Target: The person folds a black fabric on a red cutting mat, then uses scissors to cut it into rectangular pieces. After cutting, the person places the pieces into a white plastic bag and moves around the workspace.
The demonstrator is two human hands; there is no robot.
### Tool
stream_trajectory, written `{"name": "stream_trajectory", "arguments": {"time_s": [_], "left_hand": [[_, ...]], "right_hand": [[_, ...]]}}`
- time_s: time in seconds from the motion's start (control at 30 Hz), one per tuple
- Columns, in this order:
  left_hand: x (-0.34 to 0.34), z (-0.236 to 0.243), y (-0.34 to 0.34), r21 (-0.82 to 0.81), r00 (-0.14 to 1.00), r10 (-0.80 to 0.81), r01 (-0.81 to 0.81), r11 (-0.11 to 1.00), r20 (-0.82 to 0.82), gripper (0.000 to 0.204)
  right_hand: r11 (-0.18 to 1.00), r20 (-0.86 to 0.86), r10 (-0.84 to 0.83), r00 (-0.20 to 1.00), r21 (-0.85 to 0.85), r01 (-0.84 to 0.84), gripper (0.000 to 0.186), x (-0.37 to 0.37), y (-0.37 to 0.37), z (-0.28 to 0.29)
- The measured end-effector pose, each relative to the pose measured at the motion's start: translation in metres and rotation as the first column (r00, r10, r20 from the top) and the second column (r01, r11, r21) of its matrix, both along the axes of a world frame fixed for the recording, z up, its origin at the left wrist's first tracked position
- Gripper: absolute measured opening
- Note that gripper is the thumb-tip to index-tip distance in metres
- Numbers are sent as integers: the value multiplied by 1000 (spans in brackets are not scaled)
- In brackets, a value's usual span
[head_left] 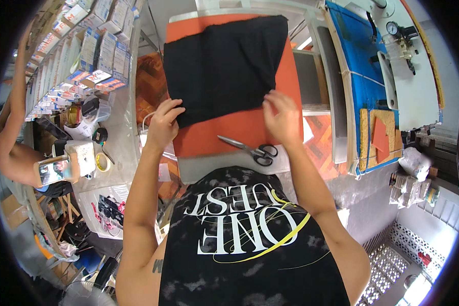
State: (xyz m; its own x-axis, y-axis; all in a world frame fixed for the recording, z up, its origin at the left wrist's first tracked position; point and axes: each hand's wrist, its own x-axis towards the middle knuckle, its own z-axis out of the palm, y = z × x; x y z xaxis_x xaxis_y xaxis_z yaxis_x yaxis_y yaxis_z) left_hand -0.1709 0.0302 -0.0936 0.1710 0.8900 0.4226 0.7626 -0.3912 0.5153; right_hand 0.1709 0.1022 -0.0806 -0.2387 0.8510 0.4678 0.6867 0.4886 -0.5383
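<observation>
A piece of black cloth [222, 66] lies spread over an orange-red padded board [204, 143]. At its near left corner my left hand [164, 121] is closed, the fingertips pinching the edge. My right hand [281, 116] is closed on the near right edge, thumb and fingers drawn together there. The cloth's far right corner reaches toward the back of the board. Between my forearms a pair of scissors [257, 153] with black handles rests at the board's near edge, blades pointing left. Neither hand touches the scissors.
Stacked white and blue cardboard boxes [99, 58] fill the left side. A tape roll [102, 162] and a phone [55, 171] in a holder are below them. Another person's arm [16, 143] shows at far left. A machine with a pressure gauge [392, 28] stands right, beside a blue panel [364, 97].
</observation>
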Motion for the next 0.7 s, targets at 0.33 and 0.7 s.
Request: {"name": "stream_trajectory", "arguments": {"time_s": [0.33, 0.7], "left_hand": [[36, -1, -16, -241, 875, 483, -477, 845, -37, 22], [28, -12, -19, -310, 836, 474, -390, 867, 275, 20]], "right_hand": [[987, 397, -36, 917, -129, 94, 49, -30, 118, 1], [586, -604, -767, 215, -797, -149, 44, 73, 74, -15]]}}
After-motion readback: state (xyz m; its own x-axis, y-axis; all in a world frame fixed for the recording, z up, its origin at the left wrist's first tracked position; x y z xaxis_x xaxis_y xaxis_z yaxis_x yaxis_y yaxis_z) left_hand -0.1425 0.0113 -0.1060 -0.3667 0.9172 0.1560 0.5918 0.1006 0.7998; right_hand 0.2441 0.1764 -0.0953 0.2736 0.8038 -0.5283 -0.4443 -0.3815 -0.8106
